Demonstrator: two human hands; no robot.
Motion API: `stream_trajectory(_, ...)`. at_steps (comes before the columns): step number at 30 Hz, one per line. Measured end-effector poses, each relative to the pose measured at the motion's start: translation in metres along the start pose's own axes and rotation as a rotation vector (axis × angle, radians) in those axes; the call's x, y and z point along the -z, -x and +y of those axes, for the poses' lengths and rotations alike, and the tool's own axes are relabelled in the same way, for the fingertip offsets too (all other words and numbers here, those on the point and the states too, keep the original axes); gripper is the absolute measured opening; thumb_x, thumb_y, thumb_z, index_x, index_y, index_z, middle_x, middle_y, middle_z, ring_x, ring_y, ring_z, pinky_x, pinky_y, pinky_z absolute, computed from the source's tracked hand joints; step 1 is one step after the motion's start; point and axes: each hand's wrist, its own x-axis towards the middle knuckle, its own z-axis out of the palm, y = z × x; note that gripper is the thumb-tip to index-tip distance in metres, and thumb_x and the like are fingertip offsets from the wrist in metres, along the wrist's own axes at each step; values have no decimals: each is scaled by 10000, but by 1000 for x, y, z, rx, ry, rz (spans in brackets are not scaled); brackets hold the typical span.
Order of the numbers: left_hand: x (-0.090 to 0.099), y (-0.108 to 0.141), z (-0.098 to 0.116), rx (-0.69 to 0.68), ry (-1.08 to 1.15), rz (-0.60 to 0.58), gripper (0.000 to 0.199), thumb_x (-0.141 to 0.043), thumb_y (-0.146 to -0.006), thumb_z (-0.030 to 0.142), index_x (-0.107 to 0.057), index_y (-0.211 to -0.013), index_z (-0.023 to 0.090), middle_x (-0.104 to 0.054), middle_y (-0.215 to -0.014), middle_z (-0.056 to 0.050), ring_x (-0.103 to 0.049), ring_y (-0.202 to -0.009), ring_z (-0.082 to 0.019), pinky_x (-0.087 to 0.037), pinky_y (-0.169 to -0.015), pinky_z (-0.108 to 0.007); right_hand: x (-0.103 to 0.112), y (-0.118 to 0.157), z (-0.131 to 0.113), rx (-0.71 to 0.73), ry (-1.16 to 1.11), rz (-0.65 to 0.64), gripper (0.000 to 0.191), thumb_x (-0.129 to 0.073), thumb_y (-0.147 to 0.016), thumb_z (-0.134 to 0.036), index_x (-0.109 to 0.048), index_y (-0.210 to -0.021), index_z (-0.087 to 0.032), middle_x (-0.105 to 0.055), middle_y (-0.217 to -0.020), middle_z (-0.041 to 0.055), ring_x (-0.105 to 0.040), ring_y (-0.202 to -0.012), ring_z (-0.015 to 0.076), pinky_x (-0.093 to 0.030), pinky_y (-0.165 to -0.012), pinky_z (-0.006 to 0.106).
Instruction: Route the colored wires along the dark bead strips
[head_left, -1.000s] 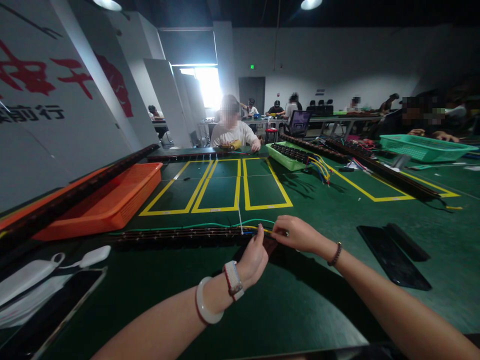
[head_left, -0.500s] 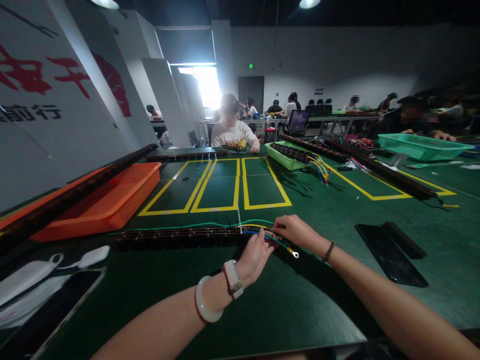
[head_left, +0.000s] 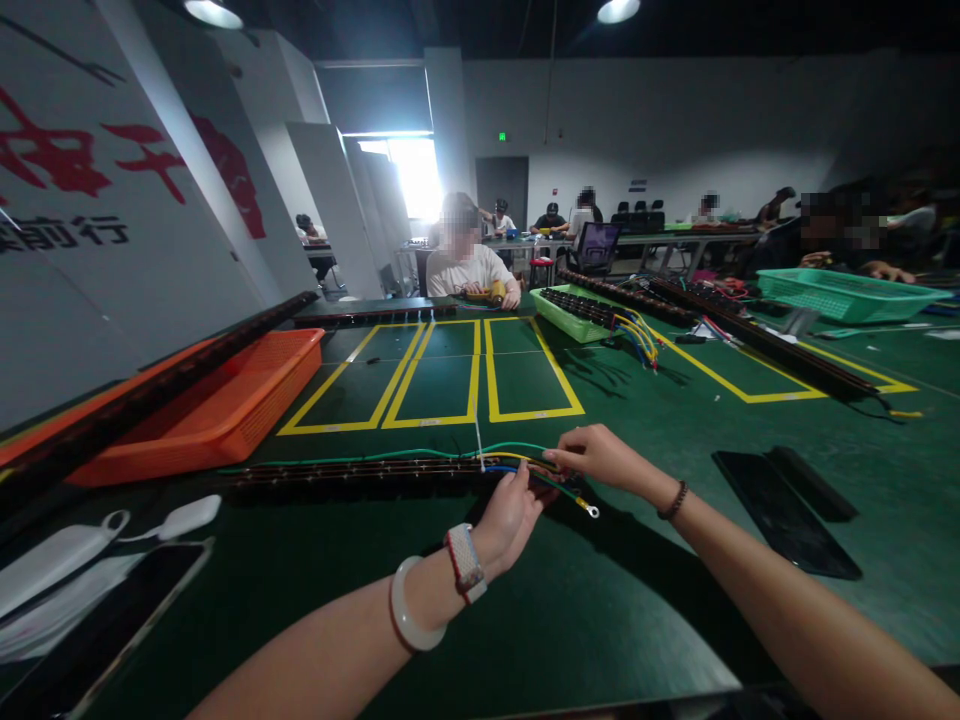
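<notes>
A long dark strip (head_left: 360, 474) with wires along it lies across the green table (head_left: 630, 640). At its right end, my left hand (head_left: 511, 515) is closed on the bundle of coloured wires (head_left: 541, 474), thumb on top. My right hand (head_left: 592, 455) pinches at the same wire ends from the right; what sits between its fingertips is too small to make out. A green wire with a ring terminal (head_left: 592, 511) sticks out past my left fingers. A white cable tie (head_left: 481, 445) stands up from the strip just left of my hands.
An orange basket (head_left: 277, 385) stands at the left, a green basket (head_left: 574, 322) with wired strips beyond my hands. A black phone (head_left: 784, 510) lies at the right, white items (head_left: 60, 560) at the left. A person (head_left: 469, 265) sits across the table.
My right hand has shifted slightly up and to the right at the wire ends. My left hand stays nearly in place.
</notes>
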Motion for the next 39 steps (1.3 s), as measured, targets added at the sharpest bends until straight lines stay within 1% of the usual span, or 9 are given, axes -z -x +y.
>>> stream_trajectory(3,0,-1,0,-10,12,3,221,-428,-913,300,-567,-853,139,-650,-959,-122,-603,-943,-197,-401,-962,-392,4,3,-1,-52,-54,-213,370,-539,-834,-473,-639,-682,-151,-602,-564,5,-517,-496,108,-329,-470,207)
stream_trajectory(7,0,-3,-1,-17,22,-22,260,-391,-927,307,-570,-876,125,-643,-993,-140,-595,-991,-198,-392,-984,-388,7,5,0,-58,75,-266,294,-621,-772,-435,-664,-703,-152,-607,-576,2,-503,-507,100,-304,-462,198)
stream_trajectory(12,3,-4,-3,-12,19,-36,259,-388,-930,308,-571,-924,125,-633,-1044,-150,-584,-1037,-193,-376,-1005,-387,9,8,-6,-42,128,-352,241,-579,-808,-350,-676,-716,-149,-613,-585,8,-501,-499,94,-297,-463,196)
stream_trajectory(15,2,-3,-2,-13,7,-26,277,-402,-922,337,-574,-930,119,-640,-1023,-157,-598,-1011,-194,-388,-993,-386,9,8,-8,-66,151,-298,252,-560,-825,-330,-658,-678,-150,-604,-559,6,-500,-484,95,-297,-466,201)
stream_trajectory(20,-2,0,2,11,-43,-19,319,-430,-902,391,-561,-880,101,-657,-929,-159,-635,-908,-215,-430,-933,-412,9,4,-4,-112,249,8,259,-590,-811,-351,-644,-640,-164,-620,-595,14,-516,-536,113,-283,-487,222)
stream_trajectory(23,-4,1,3,26,-88,8,337,-418,-902,409,-542,-820,107,-660,-843,-139,-648,-829,-213,-460,-875,-407,6,3,0,-114,272,73,268,-599,-804,-362,-632,-621,-168,-621,-598,17,-515,-535,116,-277,-492,228)
stream_trajectory(27,-4,3,3,24,-119,2,369,-378,-912,423,-531,-792,111,-650,-780,-123,-645,-762,-205,-482,-787,-372,3,1,3,-142,225,58,244,-597,-797,-365,-654,-666,-166,-632,-617,26,-529,-544,125,-294,-497,228)
stream_trajectory(31,-5,6,4,20,-116,-6,347,-373,-918,400,-526,-787,117,-646,-776,-117,-643,-765,-204,-481,-763,-356,-1,2,3,-153,137,-97,238,-574,-811,-350,-645,-679,-166,-609,-564,2,-527,-519,115,-305,-487,210)
stream_trajectory(39,-6,7,4,14,-113,-17,341,-340,-933,361,-525,-781,118,-645,-771,-115,-645,-774,-206,-472,-767,-353,-10,2,2,-204,378,-112,259,-574,-803,-362,-618,-616,-188,-607,-591,11,-518,-540,126,-267,-475,224)
